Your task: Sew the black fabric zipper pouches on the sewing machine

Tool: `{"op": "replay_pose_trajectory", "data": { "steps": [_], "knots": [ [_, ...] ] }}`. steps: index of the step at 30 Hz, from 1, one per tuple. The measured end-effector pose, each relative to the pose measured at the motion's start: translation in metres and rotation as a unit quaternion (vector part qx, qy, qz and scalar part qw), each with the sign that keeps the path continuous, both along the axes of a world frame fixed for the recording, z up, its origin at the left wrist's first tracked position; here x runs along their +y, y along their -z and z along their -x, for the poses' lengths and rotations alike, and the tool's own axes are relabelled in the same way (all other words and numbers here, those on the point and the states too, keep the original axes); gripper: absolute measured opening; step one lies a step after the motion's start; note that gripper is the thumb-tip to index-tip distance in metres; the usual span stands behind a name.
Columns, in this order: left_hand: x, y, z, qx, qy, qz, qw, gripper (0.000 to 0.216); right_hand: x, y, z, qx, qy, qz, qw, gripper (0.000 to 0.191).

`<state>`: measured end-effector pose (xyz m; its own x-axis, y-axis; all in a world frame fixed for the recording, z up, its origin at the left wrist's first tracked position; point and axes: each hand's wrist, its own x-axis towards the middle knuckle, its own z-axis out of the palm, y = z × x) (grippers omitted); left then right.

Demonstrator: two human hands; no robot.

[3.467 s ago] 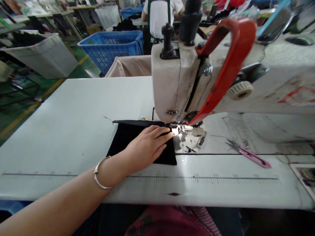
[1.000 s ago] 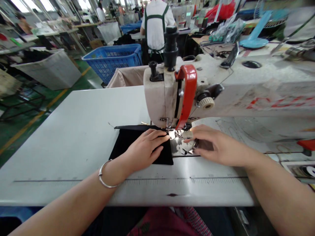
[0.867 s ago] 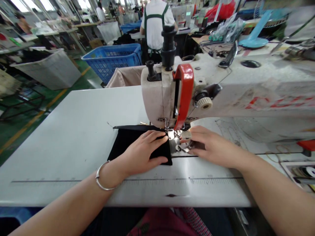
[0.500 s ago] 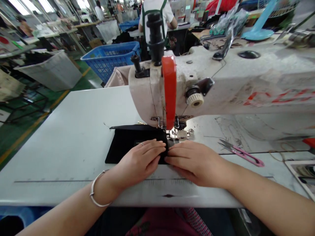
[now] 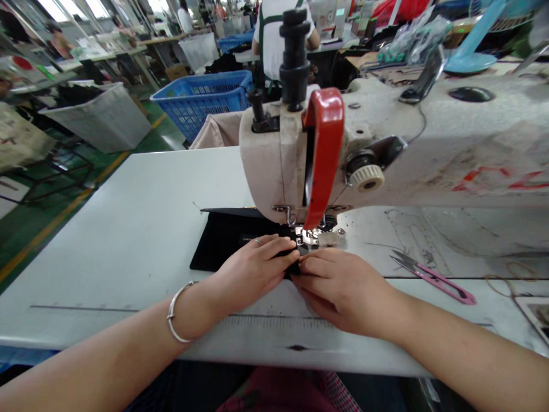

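Note:
A flat black fabric piece (image 5: 221, 237) with a small label lies under the head of a white sewing machine (image 5: 263, 166). Its right edge runs at the metal presser foot (image 5: 307, 236). My left hand (image 5: 257, 269), with a ring and a bangle, rests flat on the fabric, fingers stretched towards the foot. Close beside it, my right hand (image 5: 343, 286) has bent fingers pinching the fabric's near right corner; the fingertips are partly hidden. A red lever guard (image 5: 326, 154) stands on the machine's front. Pink-handled thread snips (image 5: 437, 280) lie right of my right hand.
A printed ruler scale (image 5: 274, 320) runs along the front of the white table (image 5: 171, 200). Behind the table are a blue plastic basket (image 5: 201, 100) and a cloth-lined bin (image 5: 221, 129). A co-worker (image 5: 272, 40) sits beyond the machine, facing away.
The black fabric has slid a little away from me under the machine head, its near edge farther from the ruler. Both hands stay on it. The whole view has shifted slightly.

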<state>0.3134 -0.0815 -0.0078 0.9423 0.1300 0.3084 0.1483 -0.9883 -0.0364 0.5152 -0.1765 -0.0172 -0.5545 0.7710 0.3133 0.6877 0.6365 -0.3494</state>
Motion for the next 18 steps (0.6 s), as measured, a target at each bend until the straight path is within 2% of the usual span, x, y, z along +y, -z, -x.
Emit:
{"op": "replay_pose_trajectory", "data": {
  "steps": [5, 11, 18],
  "knots": [
    [0.012, 0.001, -0.004, -0.003, 0.012, -0.022, 1.0, 0.024, 0.004, 0.001, 0.001, -0.016, 0.028, -0.003, 0.999, 0.018],
    [0.016, 0.008, 0.001, -0.058, 0.012, 0.045, 0.997, 0.018, 0.005, 0.0, -0.004, -0.016, 0.035, 0.001, 0.999, 0.022],
    [0.016, 0.008, 0.004, -0.052, 0.035, 0.077, 0.995, 0.018, 0.002, -0.002, -0.018, 0.043, 0.004, -0.013, 0.999, 0.023]
  ]
}}
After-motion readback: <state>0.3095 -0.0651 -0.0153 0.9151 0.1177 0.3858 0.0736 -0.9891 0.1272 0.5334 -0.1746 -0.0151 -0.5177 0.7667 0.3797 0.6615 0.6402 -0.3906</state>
